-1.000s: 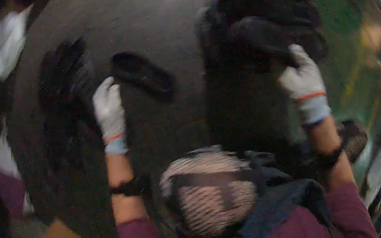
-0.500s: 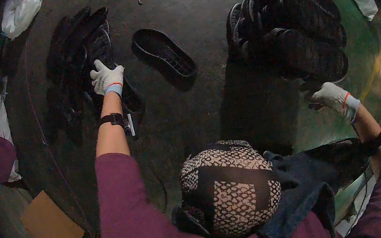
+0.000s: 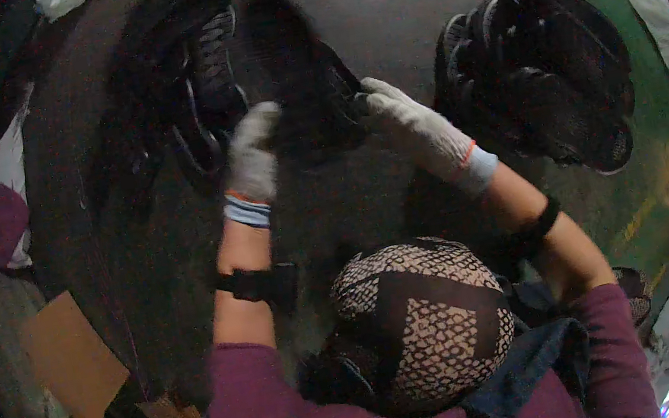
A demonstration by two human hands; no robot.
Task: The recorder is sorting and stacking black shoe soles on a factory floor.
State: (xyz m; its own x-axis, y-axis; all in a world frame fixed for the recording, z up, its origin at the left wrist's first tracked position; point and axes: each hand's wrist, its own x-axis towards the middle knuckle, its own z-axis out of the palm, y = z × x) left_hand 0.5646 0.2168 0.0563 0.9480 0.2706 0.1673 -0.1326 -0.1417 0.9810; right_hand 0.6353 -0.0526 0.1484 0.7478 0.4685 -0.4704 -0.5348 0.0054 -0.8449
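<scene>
Both my hands wear white knit gloves and are close together over the dark floor. My left hand (image 3: pixel 254 153) is closed at the near left edge of a black shoe sole (image 3: pixel 278 47), which is blurred by motion. With thumb and fingers, my right hand (image 3: pixel 418 126) pinches the right edge of a second black sole (image 3: pixel 338 77). The two soles overlap, and the dark area between my hands hides where one ends. Just left of my left hand lies a pile of black soles (image 3: pixel 215 61), some showing ridged undersides.
A heap of stacked black soles (image 3: pixel 536 72) stands to the right, partly on a green floor strip. White plastic sacking (image 3: pixel 643 2) lies beyond it. At lower left is a flat piece of brown cardboard (image 3: pixel 77 359). A patterned cap (image 3: pixel 430 316) is between my arms.
My right hand came from beside the right heap to the middle and grasped a sole. My left hand shifted right from the left pile, with a sole now beside it.
</scene>
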